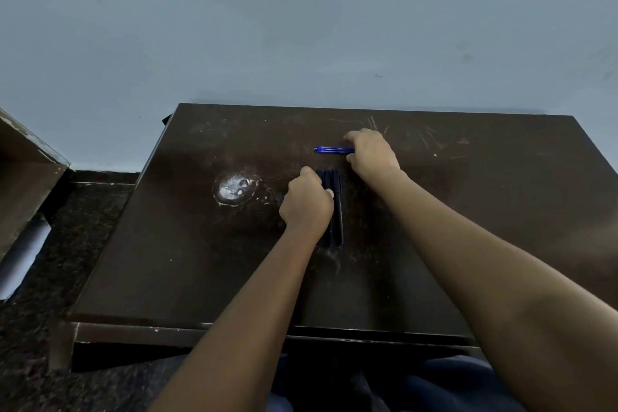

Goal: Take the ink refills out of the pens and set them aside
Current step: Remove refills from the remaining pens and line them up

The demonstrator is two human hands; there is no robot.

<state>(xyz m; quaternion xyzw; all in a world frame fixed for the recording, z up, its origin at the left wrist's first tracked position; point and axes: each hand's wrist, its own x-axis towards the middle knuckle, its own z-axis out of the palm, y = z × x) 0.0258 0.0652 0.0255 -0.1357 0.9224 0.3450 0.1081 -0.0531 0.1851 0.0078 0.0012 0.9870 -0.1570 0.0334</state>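
Blue refills [332, 150]: parks them in right hand [373, 152] grip, clutches pens [339, 211] in left hand [307, 204], next must isolate one.

The bench [468, 211] has a dark brown, wood-look top with a smooth, faintly glossy finish. Fine pale scratches [401, 134] mar it near the far edge, and a rough whitish worn patch [234, 189] breaks the coating. Its front edge is chipped. The pens [339, 211] look like dark matt plastic. The refills [329, 149] are thin blue plastic with a slight sheen. The floor [67, 244] is dark speckled stone, and the wall [301, 27] is matt pale paint.
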